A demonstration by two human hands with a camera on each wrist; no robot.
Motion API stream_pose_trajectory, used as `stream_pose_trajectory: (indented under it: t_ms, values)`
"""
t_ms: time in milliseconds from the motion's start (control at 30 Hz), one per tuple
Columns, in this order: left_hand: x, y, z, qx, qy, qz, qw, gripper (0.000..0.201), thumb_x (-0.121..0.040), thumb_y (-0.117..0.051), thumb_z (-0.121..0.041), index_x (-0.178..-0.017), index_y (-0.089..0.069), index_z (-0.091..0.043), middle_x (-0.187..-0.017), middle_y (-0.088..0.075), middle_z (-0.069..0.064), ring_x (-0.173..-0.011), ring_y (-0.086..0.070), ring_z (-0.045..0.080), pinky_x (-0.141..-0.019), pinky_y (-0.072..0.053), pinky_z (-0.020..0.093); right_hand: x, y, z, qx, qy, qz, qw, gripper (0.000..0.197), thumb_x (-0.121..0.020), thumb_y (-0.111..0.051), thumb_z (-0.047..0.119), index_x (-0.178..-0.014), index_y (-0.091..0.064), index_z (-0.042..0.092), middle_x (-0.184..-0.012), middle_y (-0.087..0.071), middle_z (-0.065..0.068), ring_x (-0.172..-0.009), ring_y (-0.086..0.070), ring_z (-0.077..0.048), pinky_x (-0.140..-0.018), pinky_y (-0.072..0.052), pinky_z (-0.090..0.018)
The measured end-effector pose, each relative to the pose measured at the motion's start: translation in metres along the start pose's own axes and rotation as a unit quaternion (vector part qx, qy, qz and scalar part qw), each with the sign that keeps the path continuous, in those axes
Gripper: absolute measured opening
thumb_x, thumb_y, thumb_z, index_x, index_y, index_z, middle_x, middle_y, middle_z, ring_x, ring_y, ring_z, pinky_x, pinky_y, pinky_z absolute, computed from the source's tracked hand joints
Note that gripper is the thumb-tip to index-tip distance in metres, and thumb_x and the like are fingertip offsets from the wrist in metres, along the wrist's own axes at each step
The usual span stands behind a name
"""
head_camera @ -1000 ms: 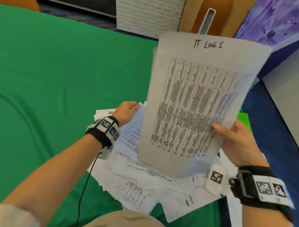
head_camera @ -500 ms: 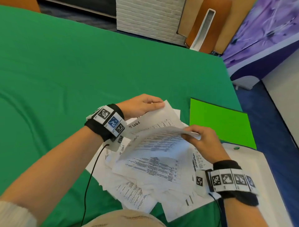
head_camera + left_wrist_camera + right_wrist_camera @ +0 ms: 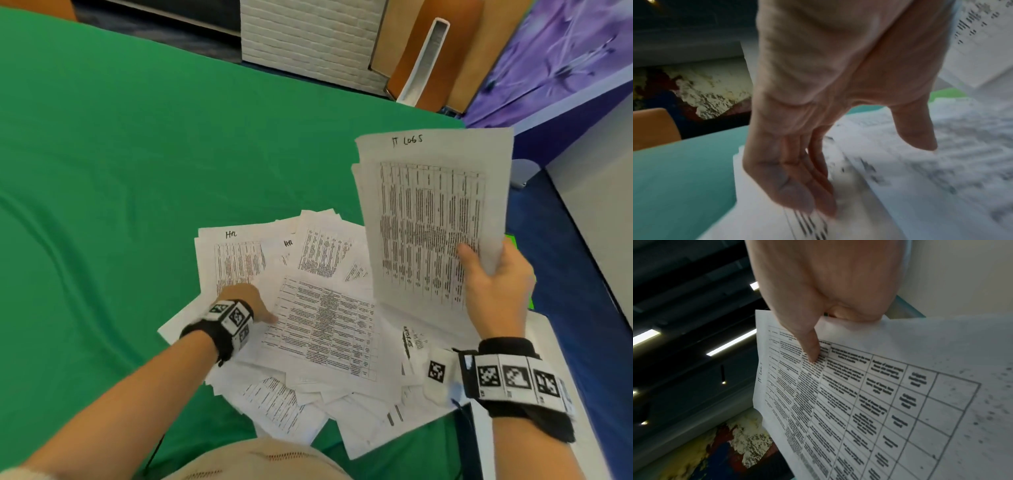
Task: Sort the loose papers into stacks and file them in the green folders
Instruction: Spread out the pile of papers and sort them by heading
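Change since half a second ago: right hand (image 3: pixel 493 291) has come up from the paper heap (image 3: pixel 318 335) with the "IT LOGS" sheets (image 3: pixel 428 219), raised upright; left hand (image 3: pixel 245 301) has dropped onto the heap. Left fingers (image 3: pixel 797 194): straight, together, tips on a sheet, thumb apart. Right fingers: hidden behind the sheets, thumb clamped on the front. Green folder (image 3: pixel 510 240): sliver just beyond the right thumb, on the green counter (image 3: pixel 137 171).

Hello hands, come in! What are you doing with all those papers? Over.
Right hand grips IT LOGS sheets, raised. Left hand open, fingers on loose pile. Green folder mostly hidden behind sheets.
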State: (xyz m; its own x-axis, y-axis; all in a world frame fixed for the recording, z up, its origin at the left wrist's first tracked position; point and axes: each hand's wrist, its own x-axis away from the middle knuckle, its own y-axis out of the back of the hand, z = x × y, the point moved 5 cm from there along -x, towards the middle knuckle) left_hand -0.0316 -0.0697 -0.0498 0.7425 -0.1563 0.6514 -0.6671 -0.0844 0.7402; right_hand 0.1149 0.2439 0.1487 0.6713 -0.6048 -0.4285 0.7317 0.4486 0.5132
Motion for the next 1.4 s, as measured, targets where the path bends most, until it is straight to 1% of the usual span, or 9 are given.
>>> stream_pose_trajectory:
  t_ms: [100,267,433,600,700,800,1000,1233,1400]
  values:
    - [-0.004,-0.013,0.005,-0.003,0.024,-0.035,0.999,0.068,-0.068,-0.078,-0.059,-0.109,-0.062,-0.007,-0.102,-0.065,0.004,-0.096,-0.064,0.023,-0.088,-0.054,0.032,0.003,0.005,0.002,-0.037,-0.012,0.018,0.999,0.028,-0.091,-0.066,0.020,-0.118,-0.063,0.013,-0.107,-0.068,0.003,-0.098,-0.063,-0.009,-0.088,-0.050,-0.030]
    - [-0.010,-0.011,0.006,0.074,-0.003,-0.074,0.994,0.048,-0.083,-0.072,-0.038,-0.116,-0.052,-0.009,-0.116,-0.060,0.008,-0.107,-0.058,0.026,-0.088,-0.049,0.034,0.006,0.008,-0.004,-0.111,-0.061,0.078,0.989,0.032,-0.088,-0.068,0.014,-0.120,-0.064,0.013,-0.107,-0.070,0.012,-0.100,-0.067,-0.006,-0.088,-0.056,-0.030]
    - [-0.019,-0.005,0.004,0.131,-0.064,-0.124,0.982,0.019,-0.094,-0.058,-0.025,-0.083,-0.045,-0.017,-0.089,-0.059,0.005,-0.074,-0.050,0.019,-0.068,-0.043,0.030,0.009,0.003,-0.018,-0.126,-0.093,0.131,0.979,0.033,-0.087,-0.069,0.016,-0.119,-0.065,0.013,-0.107,-0.071,0.006,-0.100,-0.069,-0.009,-0.084,-0.057,-0.030]
    - [-0.015,0.008,0.007,0.069,0.005,-0.259,0.963,0.036,-0.096,-0.053,-0.035,-0.117,-0.047,-0.007,-0.112,-0.058,0.012,-0.101,-0.057,0.029,-0.087,-0.049,0.041,0.011,-0.002,-0.028,-0.115,-0.104,0.168,0.974,0.028,-0.087,-0.068,0.012,-0.114,-0.065,0.016,-0.098,-0.072,0.009,-0.089,-0.070,-0.005,-0.078,-0.059,-0.026]
    - [-0.022,-0.008,0.002,0.069,0.005,-0.162,0.984,0.069,-0.078,-0.063,-0.066,-0.114,-0.048,-0.009,-0.109,-0.060,0.008,-0.099,-0.059,0.026,-0.085,-0.052,0.038,0.011,-0.001,-0.032,-0.113,-0.106,0.161,0.975,0.028,-0.087,-0.067,0.013,-0.115,-0.064,0.016,-0.103,-0.071,0.006,-0.090,-0.070,-0.004,-0.077,-0.057,-0.025]
    - [-0.027,-0.019,-0.001,0.112,0.009,-0.078,0.991,0.074,-0.073,-0.077,-0.054,-0.120,-0.045,-0.007,-0.113,-0.058,0.008,-0.103,-0.059,0.026,-0.078,-0.048,0.030,0.010,-0.003,-0.033,-0.114,-0.107,0.163,0.974,0.032,-0.087,-0.068,0.012,-0.118,-0.064,0.014,-0.103,-0.070,0.009,-0.090,-0.069,-0.002,-0.074,-0.057,-0.017]
    - [-0.020,0.020,-0.017,0.179,-0.119,-0.165,0.962,0.022,-0.097,-0.054,-0.020,-0.114,-0.062,-0.009,-0.109,-0.067,0.010,-0.097,-0.063,0.030,-0.083,-0.048,0.033,0.008,-0.004,-0.032,-0.086,-0.117,0.212,0.966,0.028,-0.083,-0.073,0.017,-0.111,-0.068,0.017,-0.095,-0.074,0.008,-0.083,-0.071,-0.005,-0.068,-0.058,-0.020]
    - [0.047,0.130,-0.071,0.229,-0.374,-0.136,0.888,0.024,-0.096,-0.057,-0.027,-0.114,-0.068,-0.015,-0.112,-0.067,-0.003,-0.101,-0.060,0.013,-0.096,-0.045,0.035,0.004,-0.030,-0.015,-0.090,-0.083,0.412,0.903,0.034,-0.077,-0.074,0.016,-0.111,-0.073,0.015,-0.133,-0.056,0.020,-0.116,-0.055,0.003,-0.092,-0.049,-0.015]
    - [0.065,0.174,-0.084,0.197,-0.345,-0.242,0.885,0.034,-0.098,-0.054,-0.027,-0.127,-0.061,-0.009,-0.127,-0.063,0.006,-0.116,-0.058,0.021,-0.104,-0.042,0.035,-0.004,-0.015,0.017,-0.183,-0.079,0.389,0.900,0.031,-0.073,-0.071,0.007,-0.099,-0.078,0.023,-0.112,-0.072,0.006,-0.104,-0.067,-0.009,-0.087,-0.052,-0.017]
